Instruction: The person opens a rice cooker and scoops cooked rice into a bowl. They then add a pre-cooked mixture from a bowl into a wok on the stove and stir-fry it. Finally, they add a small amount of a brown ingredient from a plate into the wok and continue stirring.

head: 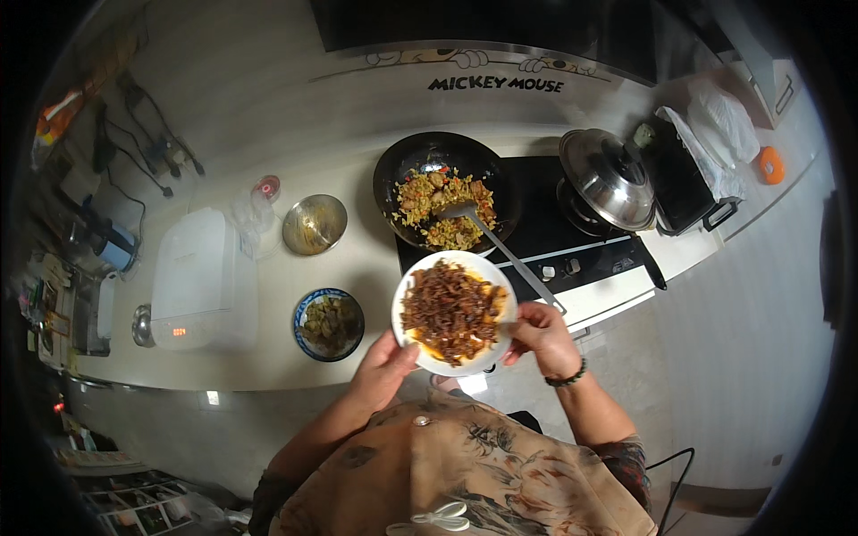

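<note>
My left hand (387, 367) and my right hand (544, 338) grip opposite sides of a white plate (507, 275), holding it level in front of my apron. Dark brown shredded food in orange oil (452, 308) covers the plate. Just beyond it, a black wok (389, 181) on the left of the stove holds yellowish chopped food with red bits (419, 194). A metal spatula (513, 258) rests in the wok, its handle reaching over the stove's front edge, close to my right hand.
Left on the counter (268, 368) are a blue-rimmed bowl (296, 335) of greenish food, a metal bowl (315, 224) and a white appliance (194, 268). Right are a lidded pan (606, 181) with its handle jutting forward, and a black tray (684, 194).
</note>
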`<state>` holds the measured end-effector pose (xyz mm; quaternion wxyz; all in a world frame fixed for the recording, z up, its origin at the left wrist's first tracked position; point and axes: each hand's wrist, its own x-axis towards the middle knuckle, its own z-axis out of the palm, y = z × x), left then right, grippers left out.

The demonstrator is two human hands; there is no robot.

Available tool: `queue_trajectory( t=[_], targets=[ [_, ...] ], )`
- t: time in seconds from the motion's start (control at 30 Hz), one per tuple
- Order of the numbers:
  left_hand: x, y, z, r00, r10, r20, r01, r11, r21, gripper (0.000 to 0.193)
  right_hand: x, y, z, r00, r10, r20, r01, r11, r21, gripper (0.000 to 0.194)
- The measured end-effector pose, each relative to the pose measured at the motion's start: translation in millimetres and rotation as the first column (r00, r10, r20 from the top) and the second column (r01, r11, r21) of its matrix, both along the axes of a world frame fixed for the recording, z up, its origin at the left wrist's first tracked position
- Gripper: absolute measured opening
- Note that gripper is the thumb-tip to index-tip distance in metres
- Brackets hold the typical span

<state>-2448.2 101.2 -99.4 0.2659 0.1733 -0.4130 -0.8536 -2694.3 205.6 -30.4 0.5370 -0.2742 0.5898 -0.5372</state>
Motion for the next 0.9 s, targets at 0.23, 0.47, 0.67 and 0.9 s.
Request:
queue_trajectory(
  t=[0.23,0.47,0.67,0.9],
  targets=[
    [30,-8,15,0.899,0.419,-0.131,-0.393,0.901,0.185,0.044,-79,-20,-4,0.518,-0.282,-0.808,-0.114,0.913,-0.392,0.026],
    [19,-25,22,0.855,0.518,-0.002,-0.518,0.855,0.013,0.041,-144,-21,-53,-0.189,-0.043,-0.981,-0.476,0.878,0.053,0.062],
    [-15,-35,21,0.854,0.518,0.034,-0.520,0.853,0.058,0.039,-133,-75,-46,-0.224,-0.287,-0.931,-0.687,0.725,-0.057,0.033],
    [-55,-40,31,0.863,0.500,0.068,-0.502,0.865,0.012,0.049,-172,-90,31,0.771,-0.218,-0.599,-0.137,0.861,-0.490,0.028]
  ],
)
